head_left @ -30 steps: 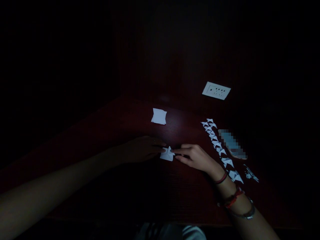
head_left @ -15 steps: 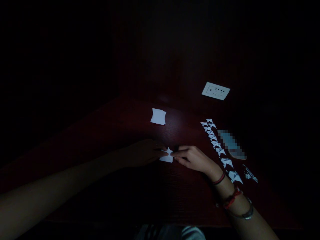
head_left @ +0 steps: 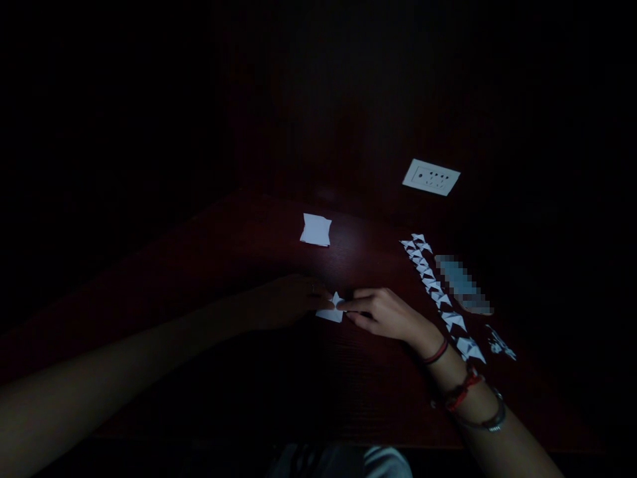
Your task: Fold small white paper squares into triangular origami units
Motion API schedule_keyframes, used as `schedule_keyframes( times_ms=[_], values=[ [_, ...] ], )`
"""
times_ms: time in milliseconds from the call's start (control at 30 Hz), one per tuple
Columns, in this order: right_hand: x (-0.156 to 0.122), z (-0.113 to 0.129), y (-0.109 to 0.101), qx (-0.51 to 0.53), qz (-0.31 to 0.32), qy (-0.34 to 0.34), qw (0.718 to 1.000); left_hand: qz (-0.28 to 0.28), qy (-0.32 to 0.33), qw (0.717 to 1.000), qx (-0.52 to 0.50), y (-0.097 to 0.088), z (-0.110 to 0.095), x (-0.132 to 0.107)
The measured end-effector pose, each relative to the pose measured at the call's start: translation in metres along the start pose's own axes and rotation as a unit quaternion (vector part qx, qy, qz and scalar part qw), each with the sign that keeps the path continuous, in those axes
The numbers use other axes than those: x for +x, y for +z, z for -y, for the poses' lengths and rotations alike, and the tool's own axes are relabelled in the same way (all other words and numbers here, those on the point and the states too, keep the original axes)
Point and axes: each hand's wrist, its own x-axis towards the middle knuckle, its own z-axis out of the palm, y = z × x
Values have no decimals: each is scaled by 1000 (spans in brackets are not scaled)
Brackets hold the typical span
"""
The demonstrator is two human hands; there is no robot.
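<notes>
A small piece of white folded paper (head_left: 332, 314) lies on the dark red table (head_left: 358, 405), a pointed flap standing out at its top. My left hand (head_left: 293, 299) is in deep shadow and holds the paper from the left, its fingertips on the upper left part. From the right, my right hand (head_left: 381, 311) presses the paper with its extended index finger, the thumb tucked below. The two index fingertips almost meet at the middle of the paper.
A stack of white paper squares (head_left: 316, 230) sits farther back. Several folded paper pieces (head_left: 438, 294) run in a line on the right, beside a blurred oblong object (head_left: 462, 284) and some small white scraps (head_left: 500, 343). A power socket (head_left: 431, 177) is on the back wall.
My right index finger has edged slightly left over the folded paper. Both hands stay on it, and the rest of the view has shifted only a little.
</notes>
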Motion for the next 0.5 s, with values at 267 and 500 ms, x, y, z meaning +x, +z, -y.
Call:
schedule_keyframes(
  times_ms=[267, 500],
  values=[
    [-2, 1, -3, -13, 6, 8, 1000, 17, -18, 1000, 17, 5, 4, -5],
    [-5, -4, -2, -7, -20, 23, 1000, 25, -20, 999, 7, 3, 3, -6]
  ],
)
